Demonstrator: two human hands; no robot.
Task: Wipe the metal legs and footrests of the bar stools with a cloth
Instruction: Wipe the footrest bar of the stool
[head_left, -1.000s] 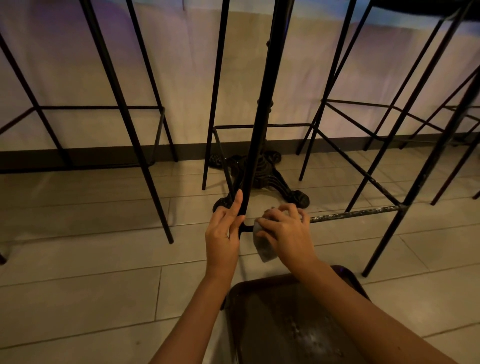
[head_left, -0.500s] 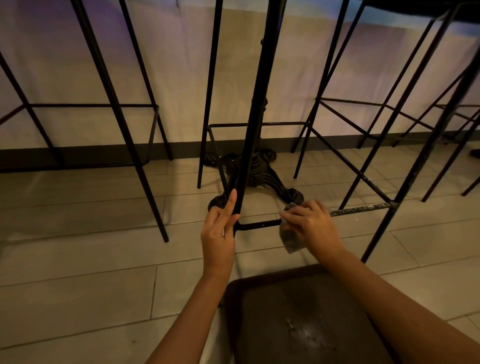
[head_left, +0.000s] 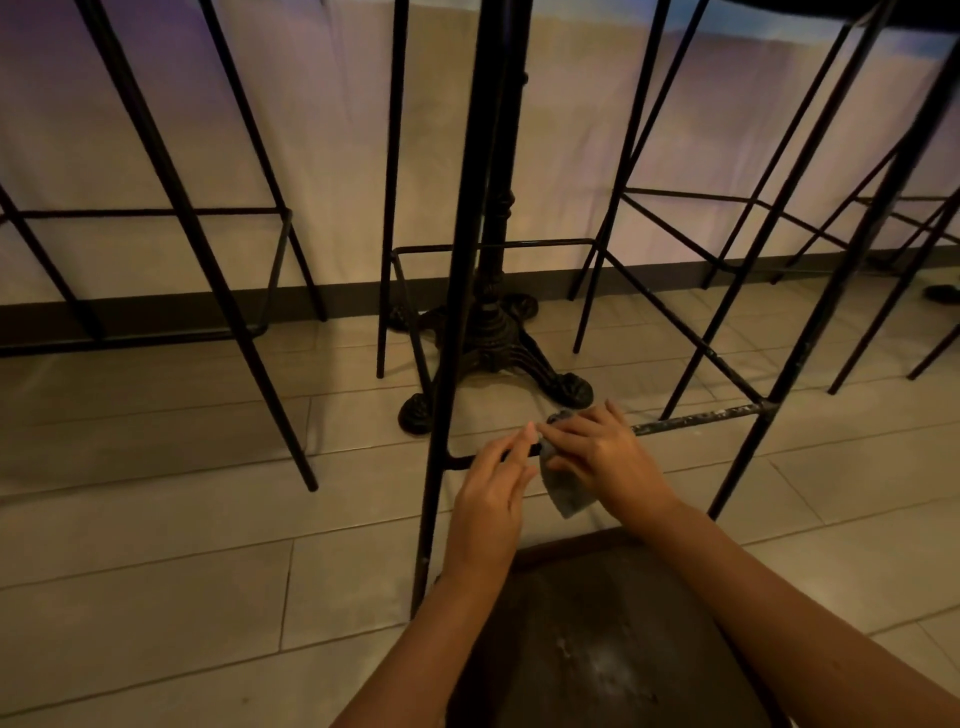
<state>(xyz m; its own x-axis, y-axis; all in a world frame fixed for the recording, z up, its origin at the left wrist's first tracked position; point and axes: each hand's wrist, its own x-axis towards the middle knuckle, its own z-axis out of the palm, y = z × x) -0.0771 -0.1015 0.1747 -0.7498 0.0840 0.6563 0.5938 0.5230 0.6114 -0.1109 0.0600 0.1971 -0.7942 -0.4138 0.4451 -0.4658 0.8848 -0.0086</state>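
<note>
A black metal bar stool stands right in front of me. Its near left leg (head_left: 452, 322) runs tall through the middle of the view. The front footrest bar (head_left: 696, 418) crosses low to the right, scuffed and pale on its right half. My right hand (head_left: 602, 457) presses a grey cloth (head_left: 566, 493) around that bar near its middle. My left hand (head_left: 493, 488) lies on the bar just left of the cloth, fingers extended along it and touching the cloth's edge.
More black bar stools stand to the left (head_left: 171, 218) and right (head_left: 810, 228). An ornate cast-iron table base (head_left: 493, 353) sits behind the footrest. A dark brown stool seat (head_left: 602, 649) is below my arms. Pale floor tiles (head_left: 156, 545) run to a white wall with a dark skirting.
My left hand has let go of the upright leg and dropped onto the footrest bar beside the cloth. My right hand with the cloth slid right along the bar, then held.
</note>
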